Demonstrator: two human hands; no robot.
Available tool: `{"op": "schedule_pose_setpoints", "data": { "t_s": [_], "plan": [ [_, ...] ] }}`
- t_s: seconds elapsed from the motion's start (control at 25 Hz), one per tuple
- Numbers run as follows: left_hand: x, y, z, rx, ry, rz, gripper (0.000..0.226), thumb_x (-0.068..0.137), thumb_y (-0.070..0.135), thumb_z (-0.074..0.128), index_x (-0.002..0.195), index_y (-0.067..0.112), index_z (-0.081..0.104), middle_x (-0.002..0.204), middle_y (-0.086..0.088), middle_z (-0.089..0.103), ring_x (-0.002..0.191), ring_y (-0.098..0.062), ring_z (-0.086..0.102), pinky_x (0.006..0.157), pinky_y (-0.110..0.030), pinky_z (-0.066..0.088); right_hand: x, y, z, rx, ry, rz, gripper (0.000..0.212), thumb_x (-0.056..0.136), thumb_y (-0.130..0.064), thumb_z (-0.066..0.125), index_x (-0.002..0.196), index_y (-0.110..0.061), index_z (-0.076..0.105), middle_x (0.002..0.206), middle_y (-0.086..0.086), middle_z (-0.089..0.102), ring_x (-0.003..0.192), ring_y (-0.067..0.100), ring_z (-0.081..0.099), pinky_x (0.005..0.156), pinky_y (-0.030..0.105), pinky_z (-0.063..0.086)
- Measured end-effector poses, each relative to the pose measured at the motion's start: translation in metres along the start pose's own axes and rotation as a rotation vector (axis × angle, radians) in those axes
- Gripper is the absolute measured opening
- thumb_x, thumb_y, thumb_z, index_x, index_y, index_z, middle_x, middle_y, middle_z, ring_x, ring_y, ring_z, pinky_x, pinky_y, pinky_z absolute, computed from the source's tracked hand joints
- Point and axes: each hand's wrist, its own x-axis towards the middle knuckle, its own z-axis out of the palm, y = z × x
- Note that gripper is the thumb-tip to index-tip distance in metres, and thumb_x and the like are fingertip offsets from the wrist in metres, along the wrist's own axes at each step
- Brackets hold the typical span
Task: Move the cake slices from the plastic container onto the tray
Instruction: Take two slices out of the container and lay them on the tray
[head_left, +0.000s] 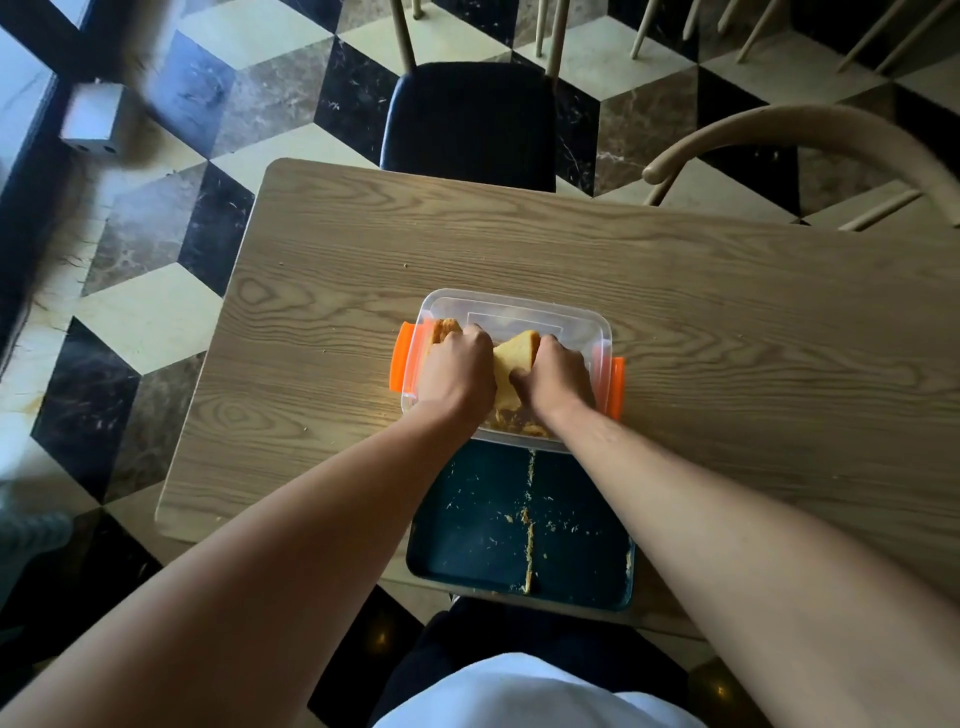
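1. No brand, label or other writing can be read on anything in view.
2. A clear plastic container (511, 364) with orange clips (402, 356) at its left and right ends stands on the wooden worktop (675, 322). It touches the far edge of the dark tray (467, 530).
3. Inside the container a pale yellow cake slice (511, 358) stands tilted between the two hands. A second, browner slice (444, 328) shows at the container's far-left corner. Brown crumbs and cake scraps lie on the container floor near its front wall.
4. The tray lies nearer the person, its near edge hanging past the worktop edge. It carries no cake slice, only scattered crumbs and a line of crumbs (529, 530) running down its middle.
5. The left hand (457, 371) reaches into the container, fingers curled down on the left side of the yellow slice. Its grip looks clenched, though the fingertips are hidden.
6. The right hand (553, 379) is also inside the container. Its grip is closed on the right side of the same slice, thumb pressed against the cake face.
7. A dark-seated chair (467, 119) stands at the far side of the worktop, on a checked floor.
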Motion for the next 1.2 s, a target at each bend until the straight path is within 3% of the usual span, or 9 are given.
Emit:
{"op": "schedule_pose_setpoints", "data": {
  "t_s": [0.28, 0.36, 0.44, 0.52, 0.68, 0.84, 0.96, 1.04, 1.2],
  "plan": [
    [-0.020, -0.001, -0.024, -0.024, 0.104, 0.009, 0.015, 0.073, 0.000, 0.057, 0.079, 0.010, 0.047, 0.079, -0.020, 0.061, 0.059, -0.026, 0.042, 0.054, -0.034, 0.035, -0.031, -0.007, -0.031, 0.014, 0.137, -0.025, 0.034, 0.085, -0.029, 0.068, 0.109, -0.008, 0.058, 0.104, 0.015, 0.071, 0.083, 0.031, 0.061, 0.066, 0.031, 0.042],
    [-0.029, 0.001, -0.033, -0.105, 0.164, 0.028, 0.011, 0.072, 0.003, 0.059, 0.080, 0.008, 0.052, 0.081, -0.021, 0.064, 0.059, -0.033, 0.048, 0.055, -0.033, 0.037, -0.045, -0.007, -0.044, 0.049, 0.194, -0.024, 0.032, 0.082, -0.030, 0.066, 0.104, -0.009, 0.058, 0.104, 0.016, 0.070, 0.093, 0.036, 0.063, 0.071, 0.035, 0.047],
    [-0.041, 0.003, -0.042, -0.191, 0.207, 0.058, 0.017, 0.072, 0.007, 0.062, 0.089, 0.005, 0.060, 0.084, -0.019, 0.067, 0.072, -0.039, 0.059, 0.058, -0.035, 0.044, -0.060, -0.005, -0.055, 0.119, 0.238, -0.020, 0.032, 0.080, -0.029, 0.066, 0.104, -0.010, 0.058, 0.105, 0.015, 0.069, 0.094, 0.036, 0.064, 0.071, 0.035, 0.050],
    [-0.055, 0.002, -0.052, -0.278, 0.239, 0.058, 0.025, 0.072, 0.010, 0.064, 0.097, 0.008, 0.064, 0.087, -0.014, 0.070, 0.078, -0.037, 0.063, 0.065, -0.036, 0.053, -0.078, -0.004, -0.063, 0.201, 0.285, -0.024, 0.031, 0.079, -0.028, 0.067, 0.104, -0.010, 0.059, 0.101, 0.012, 0.069, 0.084, 0.032, 0.064, 0.061, 0.029, 0.045],
    [-0.089, -0.008, -0.061, -0.380, 0.318, 0.047, 0.031, 0.077, 0.015, 0.062, 0.108, 0.017, 0.067, 0.091, -0.009, 0.074, 0.080, -0.032, 0.066, 0.071, -0.036, 0.055, -0.115, 0.006, -0.075, 0.331, 0.338, -0.062, 0.025, 0.079, -0.027, 0.066, 0.096, -0.010, 0.059, 0.087, 0.007, 0.067, 0.072, 0.025, 0.064, 0.055, 0.033, 0.052],
    [-0.126, -0.023, -0.065, -0.500, 0.391, 0.048, 0.025, 0.076, 0.016, 0.066, 0.101, 0.017, 0.068, 0.086, -0.001, 0.074, 0.079, -0.028, 0.067, 0.074, -0.038, 0.055, -0.148, 0.038, -0.077, 0.369, 0.378, -0.043, 0.020, 0.079, -0.027, 0.068, 0.092, -0.014, 0.062, 0.077, -0.003, 0.065, 0.063, 0.011, 0.059, 0.044, 0.021, 0.041],
    [-0.151, -0.040, -0.060, -0.646, 0.351, 0.050, 0.019, 0.075, 0.017, 0.072, 0.094, 0.019, 0.069, 0.082, 0.009, 0.072, 0.074, -0.014, 0.070, 0.069, -0.033, 0.058, -0.169, 0.069, -0.071, 0.422, 0.379, -0.015, 0.019, 0.078, -0.028, 0.070, 0.090, -0.015, 0.063, 0.077, -0.009, 0.067, 0.064, 0.004, 0.061, 0.043, 0.013, 0.040],
    [-0.167, -0.054, -0.049, -0.759, 0.260, 0.072, 0.020, 0.077, 0.015, 0.075, 0.095, 0.021, 0.070, 0.085, 0.012, 0.073, 0.074, -0.005, 0.070, 0.066, -0.031, 0.061, -0.181, 0.085, -0.063, 0.469, 0.360, -0.006, 0.019, 0.078, -0.031, 0.070, 0.090, -0.018, 0.064, 0.081, -0.011, 0.069, 0.067, 0.001, 0.063, 0.049, 0.016, 0.045],
    [-0.190, -0.078, -0.012, -0.932, 0.089, 0.002, 0.023, 0.078, 0.006, 0.077, 0.092, 0.023, 0.070, 0.086, 0.006, 0.074, 0.081, -0.009, 0.071, 0.065, -0.023, 0.059, -0.199, 0.108, -0.038, 0.543, 0.263, 0.025, 0.014, 0.079, -0.034, 0.069, 0.089, -0.026, 0.063, 0.082, -0.014, 0.071, 0.069, -0.006, 0.065, 0.051, 0.012, 0.045]
  ]
}}
